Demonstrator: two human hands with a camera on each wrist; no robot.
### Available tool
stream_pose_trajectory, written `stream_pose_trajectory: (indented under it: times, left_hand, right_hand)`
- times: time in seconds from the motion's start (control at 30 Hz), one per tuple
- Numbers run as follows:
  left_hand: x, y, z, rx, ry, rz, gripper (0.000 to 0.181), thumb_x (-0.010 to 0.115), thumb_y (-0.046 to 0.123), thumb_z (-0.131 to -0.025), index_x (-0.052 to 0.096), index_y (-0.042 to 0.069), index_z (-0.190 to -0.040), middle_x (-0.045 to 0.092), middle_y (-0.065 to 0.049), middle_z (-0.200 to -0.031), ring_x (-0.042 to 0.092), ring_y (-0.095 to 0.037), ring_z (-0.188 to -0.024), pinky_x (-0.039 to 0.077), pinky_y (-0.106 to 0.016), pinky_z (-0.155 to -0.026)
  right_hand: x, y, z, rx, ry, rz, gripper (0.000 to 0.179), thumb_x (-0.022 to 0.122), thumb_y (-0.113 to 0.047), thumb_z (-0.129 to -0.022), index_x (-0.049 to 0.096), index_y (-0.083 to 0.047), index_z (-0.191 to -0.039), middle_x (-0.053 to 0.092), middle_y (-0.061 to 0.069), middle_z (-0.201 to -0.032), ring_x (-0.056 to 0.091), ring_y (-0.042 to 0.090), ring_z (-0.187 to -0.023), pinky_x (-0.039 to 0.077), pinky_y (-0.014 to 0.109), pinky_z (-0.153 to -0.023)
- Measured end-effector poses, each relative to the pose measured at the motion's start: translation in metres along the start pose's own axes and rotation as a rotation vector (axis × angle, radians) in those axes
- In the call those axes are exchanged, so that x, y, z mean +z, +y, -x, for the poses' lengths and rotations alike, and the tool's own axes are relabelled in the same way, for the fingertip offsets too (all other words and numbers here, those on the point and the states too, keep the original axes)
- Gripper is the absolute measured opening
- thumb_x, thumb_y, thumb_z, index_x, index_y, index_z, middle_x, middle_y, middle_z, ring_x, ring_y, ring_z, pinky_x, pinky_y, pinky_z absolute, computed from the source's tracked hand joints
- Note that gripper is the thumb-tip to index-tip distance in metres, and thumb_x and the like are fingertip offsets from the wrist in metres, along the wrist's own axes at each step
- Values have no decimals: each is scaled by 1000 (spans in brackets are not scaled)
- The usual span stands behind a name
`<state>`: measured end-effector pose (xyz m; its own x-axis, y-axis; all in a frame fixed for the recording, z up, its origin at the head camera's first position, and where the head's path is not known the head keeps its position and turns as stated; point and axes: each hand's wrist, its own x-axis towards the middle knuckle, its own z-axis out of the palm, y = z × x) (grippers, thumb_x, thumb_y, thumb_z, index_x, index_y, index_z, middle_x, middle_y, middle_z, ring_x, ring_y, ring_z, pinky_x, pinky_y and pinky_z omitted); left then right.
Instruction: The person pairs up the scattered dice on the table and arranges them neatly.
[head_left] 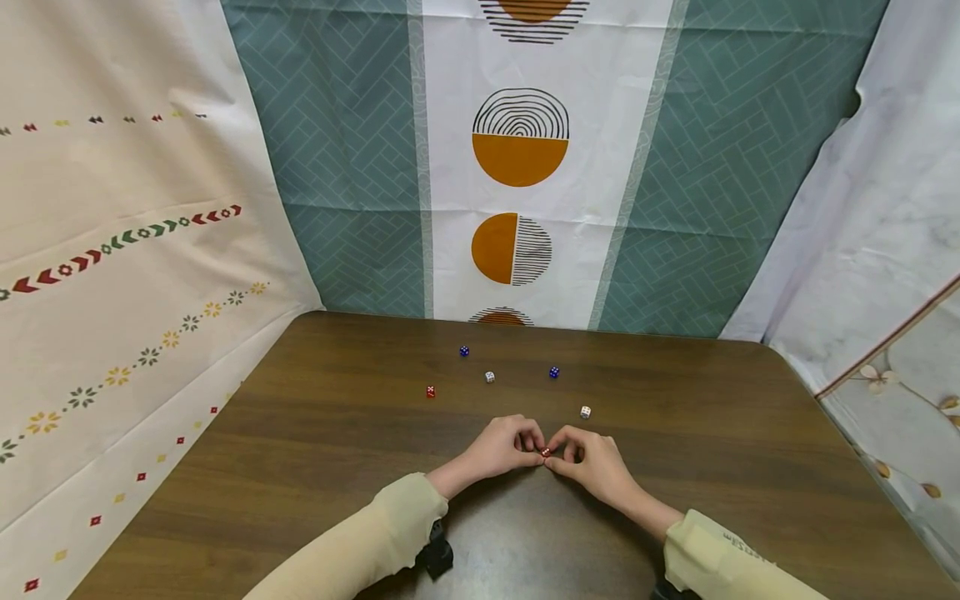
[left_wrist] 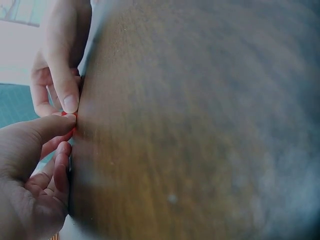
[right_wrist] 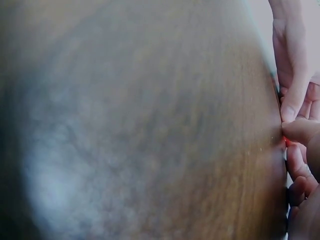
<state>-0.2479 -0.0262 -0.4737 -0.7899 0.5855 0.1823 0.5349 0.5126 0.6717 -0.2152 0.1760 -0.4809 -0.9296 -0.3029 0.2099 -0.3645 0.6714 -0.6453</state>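
Observation:
Close to the tabletop, my left hand (head_left: 504,444) and right hand (head_left: 592,462) meet at a small red die (head_left: 546,452). Each hand pinches at it with thumb and bent fingers, and the fingertips of the two hands come together around it. In the left wrist view only slivers of red show between the thumbs, the rest of the die being covered. The right wrist view likewise has a bit of red beneath the right thumb (right_wrist: 300,131). Beyond the right hand lies a white die (head_left: 586,412).
Farther back on the brown wooden table (head_left: 337,433) are a second red die (head_left: 431,392), another white die (head_left: 490,377), a blue die (head_left: 464,351) at the rear and a second blue die (head_left: 554,372) to its right. Patterned cloth (head_left: 352,167) hangs behind the table.

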Motion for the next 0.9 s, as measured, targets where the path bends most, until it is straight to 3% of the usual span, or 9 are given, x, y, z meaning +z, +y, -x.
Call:
stream_pose_trajectory:
  times: [0.37,0.5,0.7,0.9]
  left_hand:
    - [-2,3,1,-21,-7,13,11,80,12,-82,71,10,-88,66,-8,-84,49,1,-68,42,-15,-63]
    - [-7,1,1,-9,-41,36,10,78,11,-84,71,9,-91,66,-8,-86,52,0,-69,44,-15,-64]
    - [-30,-11,2,-32,-99,126,11,73,10,-88,72,10,-99,70,-5,-89,58,-2,-74,48,-18,-66]
    - [-67,-30,2,-81,-14,134,13,70,13,-91,72,9,-103,71,-4,-92,61,-9,-81,49,-25,-74]
  right_hand:
    - [0,-1,1,0,-5,13,12,79,-26,-84,68,-27,-90,55,-14,-60,41,-2,-48,34,18,-52]
    - [0,-1,1,6,-19,0,13,79,-26,-84,68,-28,-90,55,-13,-60,42,-1,-49,35,18,-52]
    - [1,-1,1,27,-40,-9,13,78,-28,-85,67,-30,-90,55,-12,-60,42,0,-49,33,19,-51]
    - [0,-2,1,33,-35,2,13,79,-28,-84,67,-31,-90,54,-12,-60,41,0,-49,32,19,-51]
